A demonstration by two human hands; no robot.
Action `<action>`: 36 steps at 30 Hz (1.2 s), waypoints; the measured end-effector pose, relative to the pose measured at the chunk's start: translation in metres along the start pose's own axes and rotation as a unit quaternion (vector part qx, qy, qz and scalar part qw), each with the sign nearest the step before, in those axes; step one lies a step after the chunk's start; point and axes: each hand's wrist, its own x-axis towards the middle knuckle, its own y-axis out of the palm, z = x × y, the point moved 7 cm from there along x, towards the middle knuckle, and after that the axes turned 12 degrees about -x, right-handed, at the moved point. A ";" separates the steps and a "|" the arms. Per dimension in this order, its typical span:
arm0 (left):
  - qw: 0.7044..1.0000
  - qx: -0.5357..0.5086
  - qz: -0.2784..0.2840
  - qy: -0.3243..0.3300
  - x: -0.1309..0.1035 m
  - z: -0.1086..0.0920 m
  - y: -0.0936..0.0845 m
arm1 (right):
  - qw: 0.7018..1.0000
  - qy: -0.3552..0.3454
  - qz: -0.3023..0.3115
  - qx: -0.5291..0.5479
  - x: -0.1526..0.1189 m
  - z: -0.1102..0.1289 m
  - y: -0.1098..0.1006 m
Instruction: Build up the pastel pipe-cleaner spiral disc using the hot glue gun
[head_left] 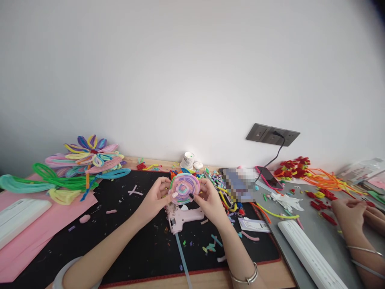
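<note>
Both my hands hold up a round, multicoloured spiral disc (184, 188) of pink, purple and green fuzzy strands, above the black mat. My left hand (159, 195) grips its left edge, the thumb lying on the front face. On the right edge, my right hand (207, 200) pinches it, with a dark-nailed thumb on the front. Just below the disc, a pale pink glue gun (187, 216) lies on the mat, a translucent glue stick (182, 257) running from it towards the front edge. The fingers behind the disc are partly hidden.
Colourful fuzzy flowers (93, 152) and pink sheets (45, 218) lie left. Behind stands a white cup (188, 159). Scraps litter the black mat (135, 241). At right are a pink-edged phone (268, 178), a white power strip (309, 253) and another person's hands (350, 216).
</note>
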 end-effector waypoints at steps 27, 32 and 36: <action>0.920 0.347 0.054 0.176 -0.018 -0.033 0.014 | 0.995 -0.058 0.074 -0.014 -0.007 0.019 0.011; 0.915 0.360 0.046 0.174 -0.018 -0.033 0.013 | 0.995 -0.064 0.077 -0.018 -0.009 0.021 0.010; 0.914 0.364 0.045 0.173 -0.019 -0.033 0.013 | 0.995 -0.064 0.076 -0.022 -0.009 0.022 0.010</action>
